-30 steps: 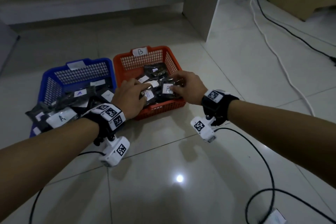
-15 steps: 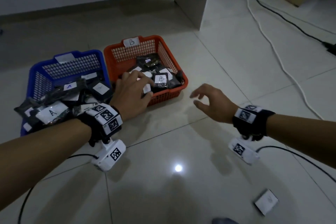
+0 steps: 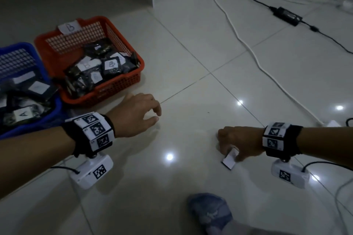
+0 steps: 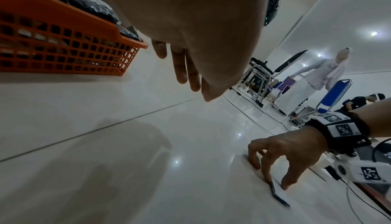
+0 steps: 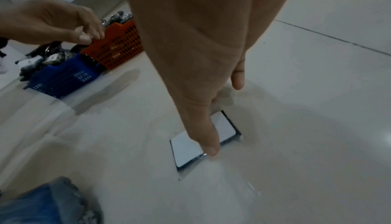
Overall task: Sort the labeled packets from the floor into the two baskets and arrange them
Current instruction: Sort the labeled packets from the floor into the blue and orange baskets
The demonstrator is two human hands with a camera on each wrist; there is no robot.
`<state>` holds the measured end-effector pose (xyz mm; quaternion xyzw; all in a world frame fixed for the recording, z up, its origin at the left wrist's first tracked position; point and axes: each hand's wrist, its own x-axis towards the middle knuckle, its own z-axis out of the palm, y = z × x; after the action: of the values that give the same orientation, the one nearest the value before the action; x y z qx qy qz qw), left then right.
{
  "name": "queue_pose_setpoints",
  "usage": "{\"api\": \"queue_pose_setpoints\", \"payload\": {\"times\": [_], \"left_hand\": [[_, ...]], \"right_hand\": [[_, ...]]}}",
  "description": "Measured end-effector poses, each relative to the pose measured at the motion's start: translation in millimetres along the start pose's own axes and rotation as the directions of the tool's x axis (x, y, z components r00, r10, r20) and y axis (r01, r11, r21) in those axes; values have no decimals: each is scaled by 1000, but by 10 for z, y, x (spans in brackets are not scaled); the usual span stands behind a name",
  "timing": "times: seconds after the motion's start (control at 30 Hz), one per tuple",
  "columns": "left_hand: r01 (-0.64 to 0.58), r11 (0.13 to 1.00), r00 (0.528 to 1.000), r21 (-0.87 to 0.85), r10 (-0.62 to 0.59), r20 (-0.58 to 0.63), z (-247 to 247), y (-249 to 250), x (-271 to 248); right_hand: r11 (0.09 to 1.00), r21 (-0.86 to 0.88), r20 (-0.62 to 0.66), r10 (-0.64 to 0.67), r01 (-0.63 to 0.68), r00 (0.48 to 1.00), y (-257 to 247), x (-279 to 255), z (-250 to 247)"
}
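— Packet [image 3: 229, 160] lies on the floor [image 3: 191, 187], well apart from both baskets; your right hand [image 3: 239, 143] pinches it.
— And your left hand [image 3: 133, 114]?
— Loosely open, holding nothing, near the orange basket [image 3: 122, 80].

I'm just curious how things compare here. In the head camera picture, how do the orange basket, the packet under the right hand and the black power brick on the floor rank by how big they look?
1. orange basket, by far.
2. and 3. The power brick and the packet look alike; the right hand covers part of the packet, so no ranking.
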<state>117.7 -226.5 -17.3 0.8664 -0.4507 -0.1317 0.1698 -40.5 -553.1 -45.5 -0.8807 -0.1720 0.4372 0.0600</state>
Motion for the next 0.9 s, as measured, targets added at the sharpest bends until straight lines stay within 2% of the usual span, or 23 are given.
{"api": "queue_pose_setpoints", "payload": {"times": [0.07,0.13,0.27,0.4,0.5,0.67,0.83,0.87,0.9], "left_hand": [[15,1000,1000,-14,-15,27,19,-3,-2],[47,997,998,-53,-45,47,8,-18,-12],[80,994,995,-73,-75,66,-73,-50,-81],[129,990,990,-62,-125,64,-208,-138,-216],[184,980,983,-75,-183,22,-329,-249,-395],[289,953,955,-96,-294,-41,-540,-440,-857],[391,908,906,-153,-409,-109,-676,-606,-1364],[412,895,892,-172,-435,-123,-709,-638,-1448],[430,882,879,-193,-458,-135,-752,-669,-1517]], "right_hand": [[1000,20,-3,-4,4,1000,19,-6,26],[981,193,-8,20,-18,1000,17,8,-18],[859,507,-170,23,67,985,-90,116,-249],[712,685,-295,77,155,952,-330,346,-625],[616,753,-363,95,232,927,-583,547,-994],[461,784,-529,143,417,836,-1020,976,-1729],[378,787,-610,351,488,711,-1457,1436,-2333],[405,772,-628,365,491,687,-1498,1546,-2395],[499,740,-651,367,450,664,-1513,1648,-2436]]}}
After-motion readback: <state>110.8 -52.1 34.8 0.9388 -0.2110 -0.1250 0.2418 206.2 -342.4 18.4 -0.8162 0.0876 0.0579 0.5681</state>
